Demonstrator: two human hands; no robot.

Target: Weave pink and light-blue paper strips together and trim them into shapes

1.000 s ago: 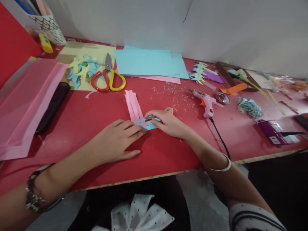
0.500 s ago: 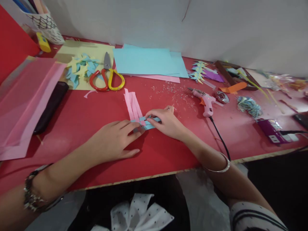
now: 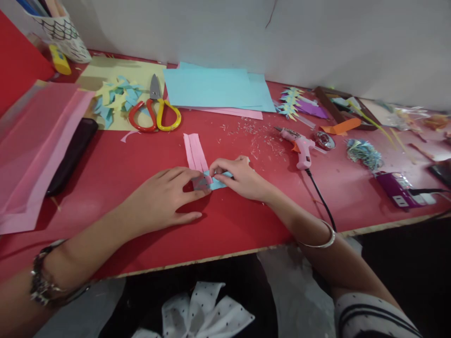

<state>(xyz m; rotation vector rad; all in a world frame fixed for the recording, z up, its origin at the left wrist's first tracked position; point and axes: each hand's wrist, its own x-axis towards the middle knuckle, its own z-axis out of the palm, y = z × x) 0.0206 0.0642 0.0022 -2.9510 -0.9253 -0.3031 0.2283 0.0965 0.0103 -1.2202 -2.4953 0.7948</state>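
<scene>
Pink paper strips (image 3: 195, 152) lie side by side on the red table, their near ends meeting light blue paper strips (image 3: 219, 184). My left hand (image 3: 165, 192) is spread over the left end of the blue strips, its fingertips resting on them and its thumb held apart. From the other side, my right hand (image 3: 243, 178) bends over the crossing, with thumb and forefinger closed at a pink strip's near end. My fingers partly cover how the strips overlap.
Scissors (image 3: 155, 105) lie beyond my left hand, beside blue paper sheets (image 3: 207, 89). To the right are a pink glue gun (image 3: 299, 146) with a black cord and a purple power adapter (image 3: 398, 190). Pink sheets (image 3: 38, 145) cover part of a black case (image 3: 75, 155) at left.
The far ends of the pink strips have drawn closer together. My left hand has shifted slightly upward over the blue strips, while my right hand stays at the crossing with its fingertips drawn in.
</scene>
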